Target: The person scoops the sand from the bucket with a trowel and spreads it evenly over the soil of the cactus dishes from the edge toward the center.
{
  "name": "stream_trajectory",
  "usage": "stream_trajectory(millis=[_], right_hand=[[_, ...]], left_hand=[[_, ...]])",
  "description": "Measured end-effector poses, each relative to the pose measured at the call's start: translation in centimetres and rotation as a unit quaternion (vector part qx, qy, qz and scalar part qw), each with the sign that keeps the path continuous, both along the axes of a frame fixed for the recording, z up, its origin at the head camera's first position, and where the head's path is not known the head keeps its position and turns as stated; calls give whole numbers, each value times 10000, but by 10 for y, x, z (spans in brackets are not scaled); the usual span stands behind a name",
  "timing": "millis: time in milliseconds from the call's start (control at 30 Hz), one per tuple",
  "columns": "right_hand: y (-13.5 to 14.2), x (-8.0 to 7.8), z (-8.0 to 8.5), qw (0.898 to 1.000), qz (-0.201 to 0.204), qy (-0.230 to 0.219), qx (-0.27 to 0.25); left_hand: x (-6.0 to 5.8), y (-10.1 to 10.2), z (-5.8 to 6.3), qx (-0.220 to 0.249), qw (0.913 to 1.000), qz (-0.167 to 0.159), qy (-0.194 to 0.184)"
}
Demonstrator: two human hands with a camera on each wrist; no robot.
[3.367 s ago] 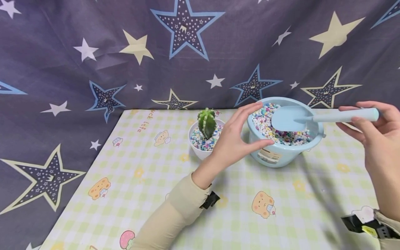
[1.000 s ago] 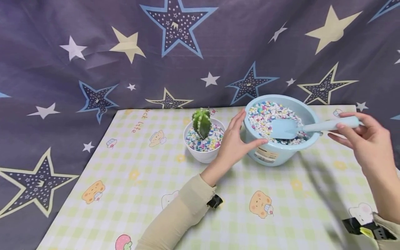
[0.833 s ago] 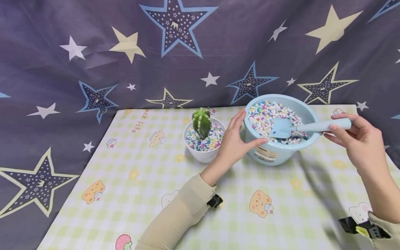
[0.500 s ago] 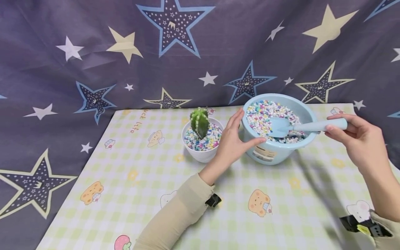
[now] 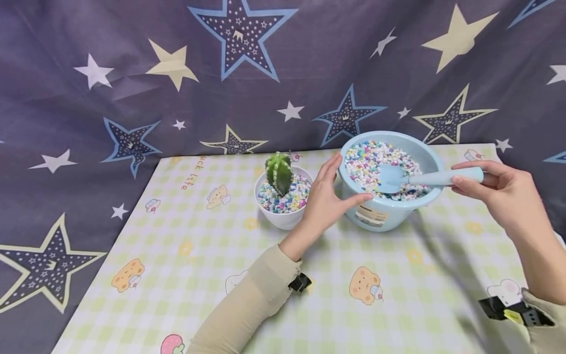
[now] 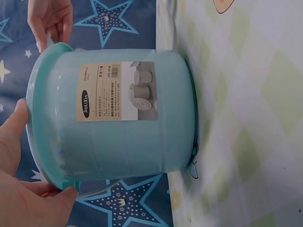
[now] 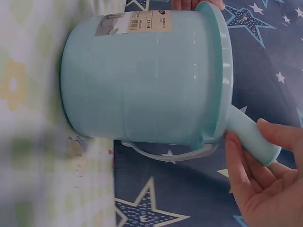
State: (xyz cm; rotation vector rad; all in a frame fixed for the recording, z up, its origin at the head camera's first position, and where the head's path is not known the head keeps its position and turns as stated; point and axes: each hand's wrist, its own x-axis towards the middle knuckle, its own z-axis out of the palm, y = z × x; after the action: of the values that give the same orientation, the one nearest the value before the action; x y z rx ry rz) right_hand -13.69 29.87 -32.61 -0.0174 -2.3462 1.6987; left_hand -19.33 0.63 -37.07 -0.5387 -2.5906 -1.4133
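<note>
A light blue plastic bucket [image 5: 400,212] stands upright on the table, mostly filled with small multicoloured pebbles [image 5: 373,161]. My right hand [image 5: 508,196] pinches the handle end of a pale blue hand shovel [image 5: 435,178]. The shovel leans over the bucket's right rim, its blade on the pebbles and partly among them. Spread fingers and thumb of my left hand [image 5: 325,200] touch the bucket's rim at its left and front, plain too in the left wrist view. Left of that hand, a green cactus [image 5: 279,174] grows in a white pot [image 5: 283,220] topped with similar pebbles.
The table [image 5: 199,295] wears a green-and-white checked cloth with cartoon prints. A dark curtain [image 5: 309,64] with stars hangs behind and to the left. In the right wrist view, the bucket's bail handle [image 7: 173,155] hangs along its side.
The shovel has come down from above the bucket's mouth onto the pebbles, and my right hand has moved left with it. My left hand stays at the rim. The view has drifted slightly.
</note>
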Motion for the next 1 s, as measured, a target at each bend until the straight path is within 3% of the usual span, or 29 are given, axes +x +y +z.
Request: stream_trajectory(millis=[67,133,300,467,667,1000], right_hand=[[-1,-2,-3,9963,295,21,-809],[-3,-3,-6,9843,522,58,-1683],[-7,1,-10,9650,510,298,-2555],[-9,5,-13,9509,401,588,-3012],[-3,4,-23,9431,413,873,-3182],[-9,9,-24,9261,217,832,-3673]], left_hand=[[0,-1,-1,3,10000,6,-4],[1,-2,-2,31,10000,-11,-35],[3,-3,-4,212,9996,-127,-116],[3,-1,-3,266,9994,-196,-123],[3,-1,-2,241,9995,-174,-134],[2,-2,0,183,9996,-151,-161]])
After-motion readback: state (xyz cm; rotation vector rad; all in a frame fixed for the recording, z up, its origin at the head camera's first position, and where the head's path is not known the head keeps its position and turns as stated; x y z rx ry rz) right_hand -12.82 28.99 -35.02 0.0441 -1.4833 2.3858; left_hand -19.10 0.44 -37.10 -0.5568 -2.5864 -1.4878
